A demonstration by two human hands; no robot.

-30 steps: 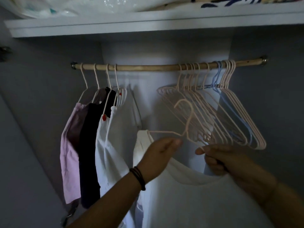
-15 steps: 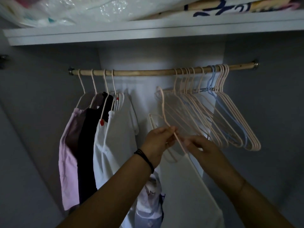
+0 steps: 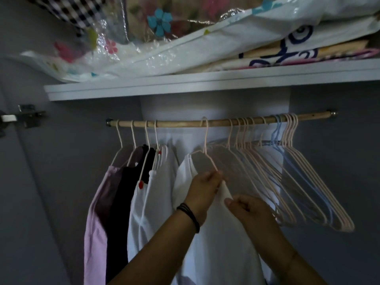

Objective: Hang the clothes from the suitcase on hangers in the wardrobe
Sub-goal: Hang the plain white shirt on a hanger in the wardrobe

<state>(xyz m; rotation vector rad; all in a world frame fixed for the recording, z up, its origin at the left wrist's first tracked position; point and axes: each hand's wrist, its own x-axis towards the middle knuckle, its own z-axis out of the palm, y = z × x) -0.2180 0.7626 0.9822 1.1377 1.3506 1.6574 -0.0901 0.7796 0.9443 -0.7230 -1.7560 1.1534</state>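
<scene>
Just above the left hand (image 3: 203,190), a pink hanger (image 3: 206,140) is hooked over the wooden rod (image 3: 174,122), and a white garment (image 3: 216,243) hangs from it down between the two forearms. The left hand's fingers curl round the hanger's sloping arm where the cloth begins, so that stretch of the hanger is hidden. The right hand (image 3: 247,208) sits just beside and below the left one, close but not touching it. Its fingers are curled and its thumb reaches the garment's edge, but in the dim light it cannot be told whether it pinches the cloth. The garment's lower part is cut off at the bottom of the view.

To the right of the right hand, a bunch of empty hangers (image 3: 298,188) overlaps so closely that they are hard to count, with a blue hanger (image 3: 276,134) among the pink ones. To the left of the left hand hang a pink top (image 3: 96,223), a black top (image 3: 121,202) and a white top (image 3: 150,202), each partly covering the next. Well above both hands, a shelf (image 3: 185,84) carries bagged bedding (image 3: 185,42), cut off at the top.
</scene>
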